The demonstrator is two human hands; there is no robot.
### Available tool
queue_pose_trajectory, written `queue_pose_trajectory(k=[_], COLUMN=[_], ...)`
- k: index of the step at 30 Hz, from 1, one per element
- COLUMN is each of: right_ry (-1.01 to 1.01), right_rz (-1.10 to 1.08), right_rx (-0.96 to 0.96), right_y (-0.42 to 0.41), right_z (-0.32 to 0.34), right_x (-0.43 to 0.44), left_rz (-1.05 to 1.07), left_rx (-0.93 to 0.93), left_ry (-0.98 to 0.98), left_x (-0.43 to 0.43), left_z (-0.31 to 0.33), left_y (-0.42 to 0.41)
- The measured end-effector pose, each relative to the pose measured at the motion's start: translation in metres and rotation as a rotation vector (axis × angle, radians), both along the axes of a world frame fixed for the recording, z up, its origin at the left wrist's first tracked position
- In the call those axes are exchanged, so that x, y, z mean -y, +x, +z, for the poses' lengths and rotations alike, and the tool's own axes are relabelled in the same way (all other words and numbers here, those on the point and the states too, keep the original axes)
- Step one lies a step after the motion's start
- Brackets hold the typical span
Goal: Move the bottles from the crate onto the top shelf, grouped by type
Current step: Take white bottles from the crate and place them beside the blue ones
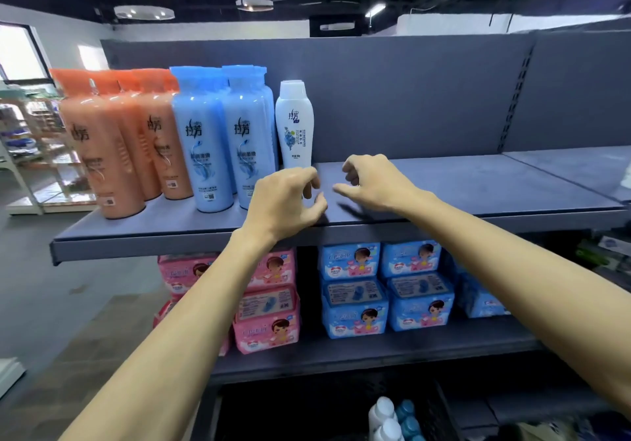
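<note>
Crate [392, 420] is seen lowest, well below the top shelf [444, 184], with white and blue bottles left in it. Left hand [286, 201] and right hand [372, 181] are held loosely curled and empty over the shelf front, just right of the white bottle [294, 126], so a placement looks finished; next a crate bottle must be fetched. Further along, blue bottles [222, 140] then orange bottles [119, 143] are grouped; "拉芳" is read on the labels.

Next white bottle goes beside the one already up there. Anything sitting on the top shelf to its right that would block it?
Nothing visible does. The top shelf is bare to the right of the white bottle. Only the left hand and right hand hover over that spot, both empty.
</note>
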State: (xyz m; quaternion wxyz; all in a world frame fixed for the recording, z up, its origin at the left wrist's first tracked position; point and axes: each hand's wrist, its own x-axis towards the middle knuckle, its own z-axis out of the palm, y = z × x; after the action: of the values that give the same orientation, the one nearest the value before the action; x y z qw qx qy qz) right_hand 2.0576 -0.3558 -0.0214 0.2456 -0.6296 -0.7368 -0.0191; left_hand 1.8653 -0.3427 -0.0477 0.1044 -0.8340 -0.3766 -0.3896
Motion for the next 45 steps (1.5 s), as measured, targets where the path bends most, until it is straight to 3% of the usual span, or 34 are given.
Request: queue_pose_trajectory(k=[9, 14, 26, 34, 45], right_ry=[0.123, 0.131, -0.268, -0.584, -0.919], right_rz=[0.015, 0.003, -0.142, -0.260, -0.357], right_rx=[-0.072, -0.058, -0.045, -0.188, -0.258], right_y=[0.020, 0.025, 0.038, 0.043, 0.042], right_z=[-0.007, -0.040, -0.179, -0.292, -0.422], right_x=[0.086, 0.133, 0.184, 0.218, 0.238], left_rz=[-0.124, -0.192, -0.243, -0.177, -0.112], left_rx=[-0.021, -0.041, -0.161, -0.239, -0.354], left_ry=[0.113, 0.067, -0.325, -0.593, -0.867], left_x=[0.052, 0.074, 0.130, 0.170, 0.203], left_z=[-0.017, -0.048, -0.189, -0.278, -0.354], left_y=[0.014, 0.021, 0.039, 0.033, 0.036])
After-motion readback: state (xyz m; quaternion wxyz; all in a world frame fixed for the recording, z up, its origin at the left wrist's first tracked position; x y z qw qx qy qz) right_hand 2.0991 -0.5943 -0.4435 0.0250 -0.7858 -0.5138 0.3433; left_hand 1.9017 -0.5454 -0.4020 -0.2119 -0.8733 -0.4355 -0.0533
